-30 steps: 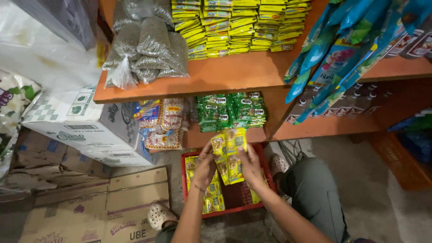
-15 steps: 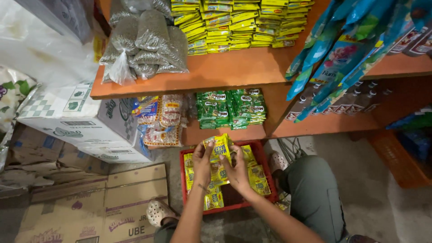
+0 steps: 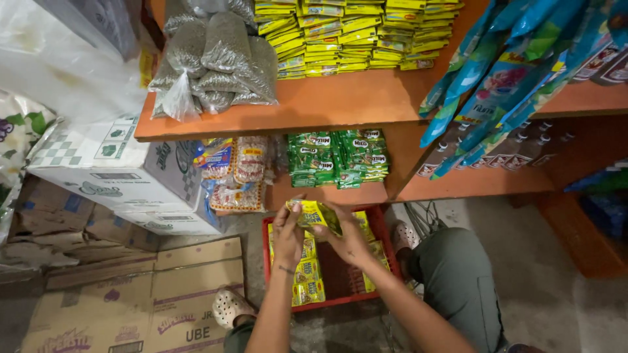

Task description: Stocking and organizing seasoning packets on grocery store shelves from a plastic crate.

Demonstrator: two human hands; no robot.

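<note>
Hands, left (image 3: 288,238) and right (image 3: 347,240), gripping yellow sachets (image 3: 315,214) over red crate (image 3: 340,297); green sachets (image 3: 337,157) sitting behind; bundle lying flatter than before.

At frame centre, yellow sachets (image 3: 315,214) with green and red print sit above a red crate (image 3: 340,281). Green packets (image 3: 337,157) lie on the orange-brown shelf (image 3: 353,101). At left is a white box (image 3: 111,173) with a grey checker pattern; at upper right hang blue packs (image 3: 497,72).

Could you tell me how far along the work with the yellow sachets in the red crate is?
Done: some yellow sachets already lie along the sides of the red crate. In hand: the left hand and right hand hold a sachet strip above it. Left: the crate's middle shows bare red floor.
</note>
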